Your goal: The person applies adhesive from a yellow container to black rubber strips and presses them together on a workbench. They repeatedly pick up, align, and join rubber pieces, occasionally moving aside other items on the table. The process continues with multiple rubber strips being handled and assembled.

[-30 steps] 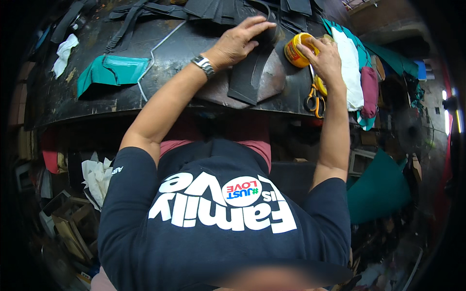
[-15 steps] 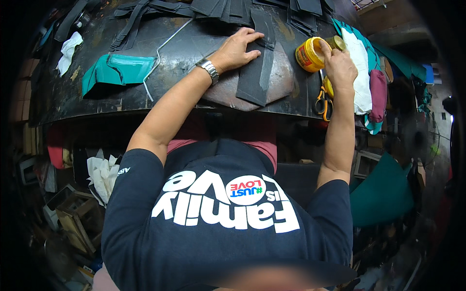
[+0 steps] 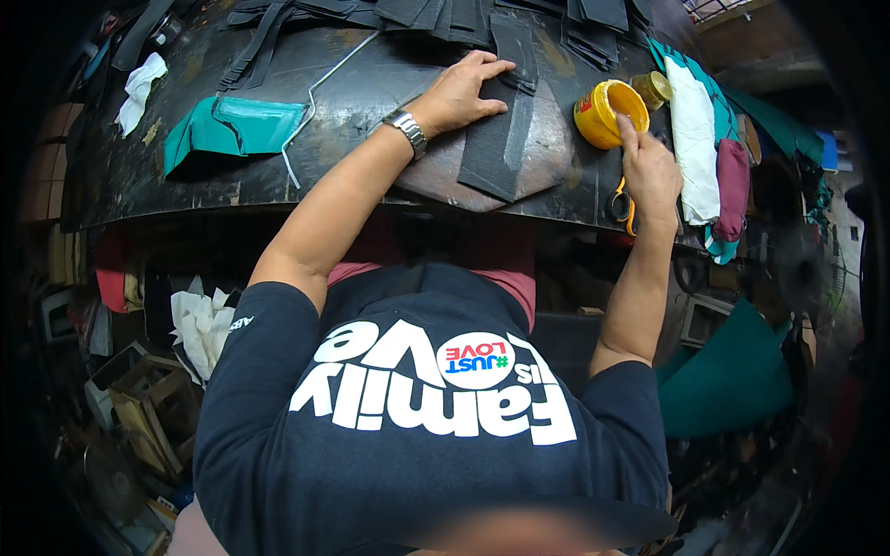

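While the black strip [image 3: 487, 167] at upper centre is being touched by the left hand [image 3: 459, 93], fingers spread, the yellow jar [image 3: 593, 125] at upper right is being met by the right hand [image 3: 651, 176], forefinger extended; other fingers' grip can't be told. Strip is being judged partly done: greyish band [image 3: 519, 134] along its right side, plain area left. Black pieces [image 3: 440, 20], top edge, apparently unworked.

White scrap [image 3: 140, 93] near a teal panel [image 3: 267, 122].
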{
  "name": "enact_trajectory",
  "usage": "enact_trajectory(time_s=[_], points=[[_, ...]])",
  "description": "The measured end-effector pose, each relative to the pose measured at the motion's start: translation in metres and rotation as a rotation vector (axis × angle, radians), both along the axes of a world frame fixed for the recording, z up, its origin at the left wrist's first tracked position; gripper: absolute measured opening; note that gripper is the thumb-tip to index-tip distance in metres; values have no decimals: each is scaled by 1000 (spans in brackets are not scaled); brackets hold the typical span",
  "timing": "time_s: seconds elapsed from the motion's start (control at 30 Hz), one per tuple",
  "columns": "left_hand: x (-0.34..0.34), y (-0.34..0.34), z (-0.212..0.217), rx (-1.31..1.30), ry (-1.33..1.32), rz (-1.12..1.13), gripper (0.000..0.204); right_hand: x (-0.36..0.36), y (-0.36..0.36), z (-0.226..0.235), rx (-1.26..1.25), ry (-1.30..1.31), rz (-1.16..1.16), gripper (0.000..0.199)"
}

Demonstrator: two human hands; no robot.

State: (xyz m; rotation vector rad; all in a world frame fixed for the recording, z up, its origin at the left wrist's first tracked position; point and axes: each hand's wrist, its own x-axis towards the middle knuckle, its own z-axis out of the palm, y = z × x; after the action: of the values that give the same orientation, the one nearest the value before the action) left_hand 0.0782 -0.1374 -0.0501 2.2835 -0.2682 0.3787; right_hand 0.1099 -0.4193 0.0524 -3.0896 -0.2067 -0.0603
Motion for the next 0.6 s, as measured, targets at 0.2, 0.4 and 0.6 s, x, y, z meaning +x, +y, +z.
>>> enact_trajectory(time_s=[0.2,0.4,0.6], points=[[4,1,-3,-19,7,-26,66,-31,22,-47,797,206,664,54],[5,3,-7,0,-65,-36,64,-34,44,-87,49,-125,754,55],[9,3,-14,13,-58,-13,66,-42,25,-82,74,54,827,56]])
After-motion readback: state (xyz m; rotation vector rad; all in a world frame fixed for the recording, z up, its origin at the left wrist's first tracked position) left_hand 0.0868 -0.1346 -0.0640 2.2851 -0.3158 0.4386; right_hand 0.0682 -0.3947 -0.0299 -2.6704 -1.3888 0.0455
